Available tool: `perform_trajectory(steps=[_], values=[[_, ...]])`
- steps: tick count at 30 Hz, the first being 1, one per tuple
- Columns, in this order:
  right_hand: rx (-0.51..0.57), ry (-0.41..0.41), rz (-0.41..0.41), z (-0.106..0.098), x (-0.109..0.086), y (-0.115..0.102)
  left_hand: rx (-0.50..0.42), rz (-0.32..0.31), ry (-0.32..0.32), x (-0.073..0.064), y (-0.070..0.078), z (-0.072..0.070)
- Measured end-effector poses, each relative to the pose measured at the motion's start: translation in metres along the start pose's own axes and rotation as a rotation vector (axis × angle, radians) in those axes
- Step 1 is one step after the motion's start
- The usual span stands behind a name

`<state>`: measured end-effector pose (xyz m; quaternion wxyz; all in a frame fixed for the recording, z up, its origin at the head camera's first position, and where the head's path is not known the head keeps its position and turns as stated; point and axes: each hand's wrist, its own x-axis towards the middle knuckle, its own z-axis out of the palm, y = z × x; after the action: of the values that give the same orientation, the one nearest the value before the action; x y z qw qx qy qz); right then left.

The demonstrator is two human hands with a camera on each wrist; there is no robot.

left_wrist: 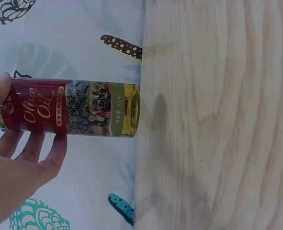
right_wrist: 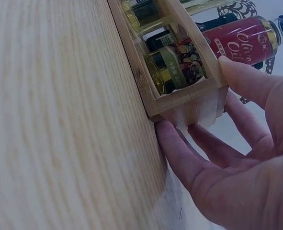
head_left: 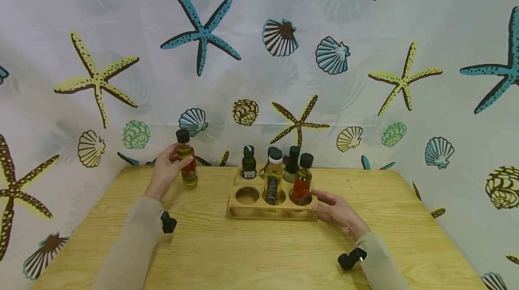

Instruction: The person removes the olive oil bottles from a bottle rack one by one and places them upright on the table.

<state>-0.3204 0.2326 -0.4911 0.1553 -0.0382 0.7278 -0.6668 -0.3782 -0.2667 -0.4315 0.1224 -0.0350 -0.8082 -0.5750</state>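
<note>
My left hand (head_left: 167, 167) grips a small olive oil bottle (head_left: 188, 168) near the back left of the table, its black cap up. In the left wrist view its red label and picture band (left_wrist: 91, 106) show; I cannot tell whether the base touches the wood. My right hand (head_left: 339, 212) rests at the right end of a two-tier wooden bottle rack (head_left: 271, 213), its fingertips against the end panel (right_wrist: 194, 108). A red-labelled olive oil bottle (head_left: 302, 184) stands in the front right hole, beside a taller yellow oil bottle (head_left: 273, 182). The front left hole (head_left: 247, 196) holds nothing.
On the rack's back tier stand a dark green bottle (head_left: 249, 164) at left and a dark bottle (head_left: 291, 164) at right; another between them is mostly hidden. A curtain with starfish and shells (head_left: 259, 74) hangs behind the wooden table (head_left: 251, 254).
</note>
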Motion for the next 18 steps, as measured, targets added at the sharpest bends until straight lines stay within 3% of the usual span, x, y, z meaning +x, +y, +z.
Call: perform_trajectory(steps=[18], values=[[-0.003,-0.008,0.013,0.0,-0.003,-0.004,-0.029,-0.063,-0.028,0.013,-0.012,-0.009]])
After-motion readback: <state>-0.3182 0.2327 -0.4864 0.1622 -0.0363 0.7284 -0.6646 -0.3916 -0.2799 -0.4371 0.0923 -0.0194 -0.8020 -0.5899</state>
